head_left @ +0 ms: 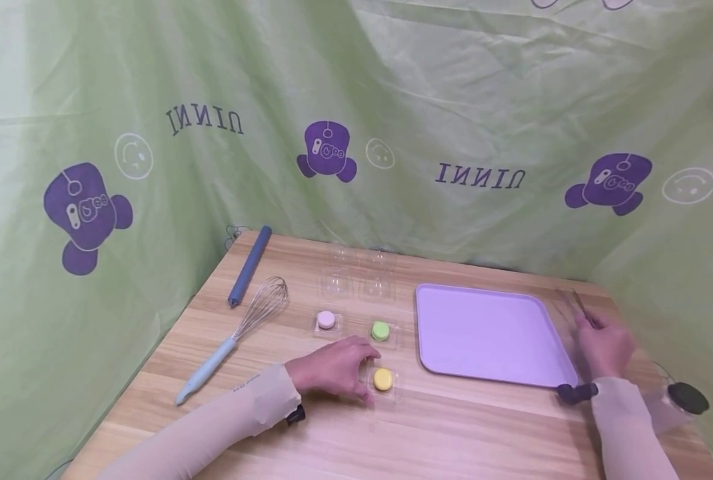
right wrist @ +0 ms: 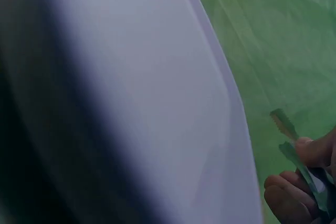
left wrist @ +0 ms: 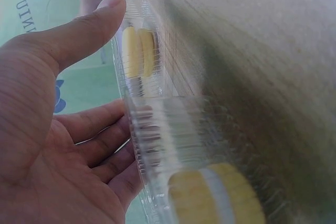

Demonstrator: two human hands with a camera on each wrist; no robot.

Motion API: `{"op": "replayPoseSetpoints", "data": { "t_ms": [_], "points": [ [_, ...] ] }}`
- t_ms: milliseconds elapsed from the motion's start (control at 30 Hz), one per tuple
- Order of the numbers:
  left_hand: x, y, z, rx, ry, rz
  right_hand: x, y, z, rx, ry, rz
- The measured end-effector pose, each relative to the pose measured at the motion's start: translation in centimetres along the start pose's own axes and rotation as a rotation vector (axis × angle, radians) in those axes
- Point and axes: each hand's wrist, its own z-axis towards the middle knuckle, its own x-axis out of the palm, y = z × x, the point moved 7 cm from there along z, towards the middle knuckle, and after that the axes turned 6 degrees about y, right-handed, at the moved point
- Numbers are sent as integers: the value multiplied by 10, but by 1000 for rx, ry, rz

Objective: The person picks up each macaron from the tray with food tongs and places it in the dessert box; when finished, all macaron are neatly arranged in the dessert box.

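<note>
A yellow macaron (head_left: 383,379) sits in a clear plastic case beside my left hand (head_left: 335,370). The thumb and fingers are spread apart at the case's left side; whether they touch it is unclear. The left wrist view shows a yellowish macaron (left wrist: 138,52) beyond the thumb and a larger one (left wrist: 216,196) close to the camera, both behind clear plastic. Green (head_left: 380,331) and pink (head_left: 326,320) macarons lie just behind the hand. My right hand (head_left: 607,345) holds metal tongs (right wrist: 302,158) with serrated tips, blurred in the head view, right of the purple tray (head_left: 482,337).
On the left lie a whisk (head_left: 232,343) with a light blue handle and a dark blue rolled item (head_left: 250,267). Several clear plastic covers (head_left: 336,283) stand at the back. A clear container with a black lid (head_left: 689,398) is near my right forearm. Green cloth hangs behind the table.
</note>
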Motion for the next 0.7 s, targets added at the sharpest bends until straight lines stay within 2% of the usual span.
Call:
{"op": "replayPoseSetpoints", "data": {
  "t_ms": [100, 267, 433, 700],
  "points": [
    [-1, -1, 0, -1, 2, 4, -1, -6, 2, -23, 5, -44],
    [-1, -2, -1, -5, 6, 2, 1, -14, 1, 4, 60, -74],
    [-1, -1, -1, -14, 7, -2, 4, -10, 1, -31, 92, -117],
    [0, -1, -1, -15, 8, 10, 8, -16, -3, -15, 124, -94]
  ]
}}
